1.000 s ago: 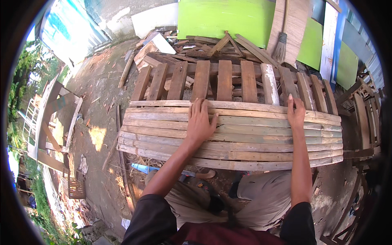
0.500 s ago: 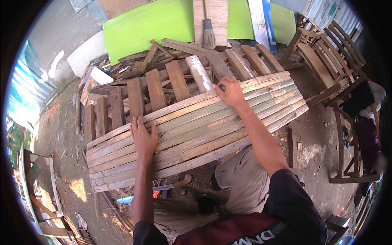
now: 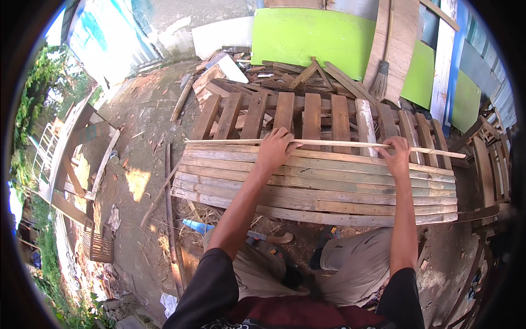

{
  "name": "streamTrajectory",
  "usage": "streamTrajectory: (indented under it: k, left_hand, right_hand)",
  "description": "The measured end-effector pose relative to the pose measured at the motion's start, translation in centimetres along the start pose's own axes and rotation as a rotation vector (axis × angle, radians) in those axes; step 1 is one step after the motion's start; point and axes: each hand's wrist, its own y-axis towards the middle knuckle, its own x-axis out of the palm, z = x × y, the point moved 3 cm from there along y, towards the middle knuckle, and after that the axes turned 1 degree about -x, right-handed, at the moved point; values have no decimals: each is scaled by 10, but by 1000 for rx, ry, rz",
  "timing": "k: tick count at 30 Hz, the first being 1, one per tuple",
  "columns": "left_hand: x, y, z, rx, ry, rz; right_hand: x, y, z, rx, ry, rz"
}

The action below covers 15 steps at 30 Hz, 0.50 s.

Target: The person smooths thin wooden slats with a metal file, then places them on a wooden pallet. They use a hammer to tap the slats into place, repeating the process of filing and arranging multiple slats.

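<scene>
A panel of split bamboo slats (image 3: 323, 189) lies in front of me, over a frame of brown wooden boards (image 3: 283, 112). Along its far edge runs a long, thin bamboo slat (image 3: 339, 143), seen nearly edge-on. My left hand (image 3: 276, 148) closes on this slat left of its middle. Closer to its right end, my right hand (image 3: 395, 153) grips it between thumb and fingers. The slat's right tip sticks out past the panel. Whether it touches the slats below along its whole length, I cannot tell.
Scrap wood (image 3: 298, 74) is piled behind the frame, below green boards (image 3: 312, 41). A broom (image 3: 380, 79) leans there. Near my legs lie a blue object (image 3: 198, 226) and a wooden-handled tool (image 3: 280, 238). A slatted crate (image 3: 98, 245) stands at left.
My view has swung, so the panel sits further right and more level. Both hands, earlier resting on the panel's far part, now grip the far slat, which looks lifted or turned on edge.
</scene>
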Motion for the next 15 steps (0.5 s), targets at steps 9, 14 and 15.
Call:
streamTrajectory:
  k: [9,14,15]
  left_hand:
    - [-159,155,0,-207,-281,642]
    - [-224,197,-6,-253,-931,531]
    - [-219,193,-3,-319,-978,529]
  right_hand:
    - [-71,48,-143,2,408,491]
    - [-82,74,-219,-83,531,288]
    - [-80,77,-231,-110,526,230]
